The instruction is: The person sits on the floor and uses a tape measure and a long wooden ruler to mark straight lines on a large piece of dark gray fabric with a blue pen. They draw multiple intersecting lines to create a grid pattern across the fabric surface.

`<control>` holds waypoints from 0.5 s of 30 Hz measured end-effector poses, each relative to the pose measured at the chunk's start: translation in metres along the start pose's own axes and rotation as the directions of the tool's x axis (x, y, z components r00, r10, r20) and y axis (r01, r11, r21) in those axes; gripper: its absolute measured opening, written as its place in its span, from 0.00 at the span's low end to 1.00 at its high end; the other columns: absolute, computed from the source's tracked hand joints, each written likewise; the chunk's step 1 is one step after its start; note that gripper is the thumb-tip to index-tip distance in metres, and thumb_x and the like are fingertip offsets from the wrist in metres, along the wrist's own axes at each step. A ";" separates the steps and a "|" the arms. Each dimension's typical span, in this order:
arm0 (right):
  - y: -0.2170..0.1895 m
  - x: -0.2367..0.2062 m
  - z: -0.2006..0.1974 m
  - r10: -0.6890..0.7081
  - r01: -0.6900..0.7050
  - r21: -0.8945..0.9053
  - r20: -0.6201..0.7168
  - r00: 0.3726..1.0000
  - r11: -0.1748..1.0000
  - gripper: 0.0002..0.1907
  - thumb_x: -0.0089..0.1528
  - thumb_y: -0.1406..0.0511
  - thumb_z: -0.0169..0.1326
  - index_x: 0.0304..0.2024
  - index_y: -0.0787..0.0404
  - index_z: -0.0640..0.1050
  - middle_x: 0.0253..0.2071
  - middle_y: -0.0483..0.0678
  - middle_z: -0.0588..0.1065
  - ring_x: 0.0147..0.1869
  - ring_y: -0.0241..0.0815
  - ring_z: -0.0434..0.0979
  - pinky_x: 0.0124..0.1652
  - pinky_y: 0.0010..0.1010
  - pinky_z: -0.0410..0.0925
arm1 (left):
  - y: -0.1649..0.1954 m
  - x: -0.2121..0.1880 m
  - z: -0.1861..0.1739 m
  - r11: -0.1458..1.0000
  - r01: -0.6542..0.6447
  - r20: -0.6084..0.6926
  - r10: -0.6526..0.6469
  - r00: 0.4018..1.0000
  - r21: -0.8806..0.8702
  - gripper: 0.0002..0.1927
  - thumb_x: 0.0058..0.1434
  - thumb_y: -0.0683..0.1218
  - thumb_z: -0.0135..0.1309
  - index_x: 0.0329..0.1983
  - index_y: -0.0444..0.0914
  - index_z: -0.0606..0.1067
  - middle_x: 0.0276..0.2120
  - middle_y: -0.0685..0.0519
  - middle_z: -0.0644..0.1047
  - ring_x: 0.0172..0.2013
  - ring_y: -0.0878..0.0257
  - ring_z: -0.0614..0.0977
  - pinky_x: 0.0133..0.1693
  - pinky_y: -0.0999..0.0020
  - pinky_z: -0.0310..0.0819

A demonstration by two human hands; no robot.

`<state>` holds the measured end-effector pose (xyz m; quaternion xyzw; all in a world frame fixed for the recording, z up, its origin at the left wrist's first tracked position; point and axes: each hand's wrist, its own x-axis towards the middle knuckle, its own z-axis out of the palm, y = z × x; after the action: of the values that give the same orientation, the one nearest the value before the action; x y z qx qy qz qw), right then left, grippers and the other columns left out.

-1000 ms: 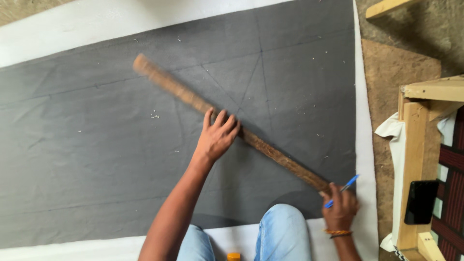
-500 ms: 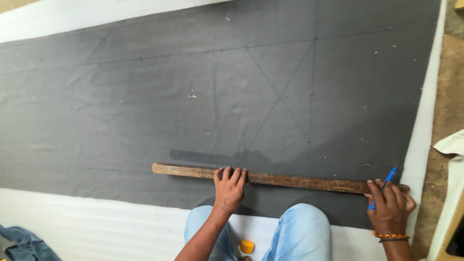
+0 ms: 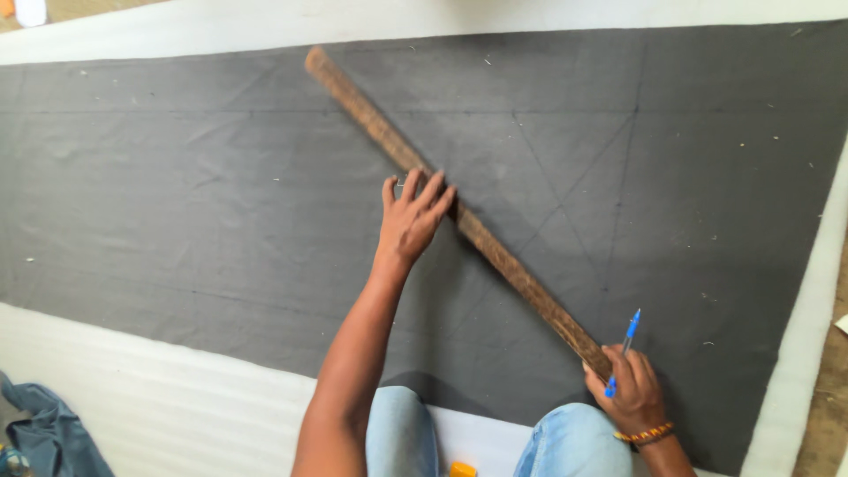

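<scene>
Head view. Long brown wooden stick laid diagonally on dark grey cloth, far end near the cloth's far edge, near end toward its near right corner. Left hand spread flat, fingers wide, pressing on the stick's middle. Right hand closed around a blue pen, tip downward, resting at the stick's near end. White sheet beneath the cloth, showing along near and far edges. Blue-jeaned knees at the near edge.
</scene>
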<state>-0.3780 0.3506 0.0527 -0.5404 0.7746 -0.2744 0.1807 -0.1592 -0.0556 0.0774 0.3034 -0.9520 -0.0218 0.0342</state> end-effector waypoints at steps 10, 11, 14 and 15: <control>-0.021 0.028 0.043 0.007 -0.010 0.055 0.049 0.999 0.998 0.25 0.48 0.63 0.68 0.46 0.63 0.77 0.39 0.53 0.76 0.43 0.53 0.77 0.45 0.43 0.69 | 0.026 0.008 0.051 0.747 0.527 -0.104 -0.610 0.785 -0.405 0.36 0.63 0.54 0.59 0.71 0.37 0.62 0.69 0.33 0.62 0.69 0.35 0.62 0.66 0.42 0.58; -0.016 0.027 0.042 0.027 -0.027 0.015 0.003 1.000 1.000 0.23 0.50 0.64 0.67 0.47 0.63 0.77 0.40 0.52 0.76 0.45 0.54 0.76 0.47 0.44 0.69 | 0.030 0.005 0.058 0.733 0.556 -0.076 -0.628 0.774 -0.391 0.41 0.62 0.58 0.61 0.72 0.36 0.61 0.69 0.32 0.61 0.69 0.33 0.60 0.66 0.40 0.56; 0.010 0.024 0.026 0.073 -0.106 -0.186 -0.176 0.982 0.977 0.18 0.59 0.67 0.62 0.51 0.64 0.76 0.50 0.56 0.76 0.53 0.57 0.75 0.54 0.48 0.67 | 0.041 -0.001 0.080 0.767 0.537 -0.094 -0.599 0.795 -0.352 0.51 0.58 0.64 0.63 0.75 0.34 0.55 0.72 0.29 0.54 0.72 0.32 0.56 0.69 0.39 0.52; 0.020 0.024 0.021 0.073 -0.154 -0.289 -0.275 0.959 0.945 0.18 0.64 0.69 0.61 0.55 0.67 0.75 0.56 0.59 0.76 0.57 0.59 0.75 0.57 0.51 0.66 | 0.044 -0.001 0.085 0.749 0.556 -0.074 -0.617 0.784 -0.360 0.53 0.58 0.64 0.63 0.76 0.34 0.54 0.73 0.30 0.53 0.73 0.32 0.54 0.69 0.39 0.50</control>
<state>-0.3893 0.3284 0.0247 -0.4751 0.8549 -0.2084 0.0067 -0.1898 -0.0174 -0.0050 0.5787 -0.7835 -0.1560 0.1639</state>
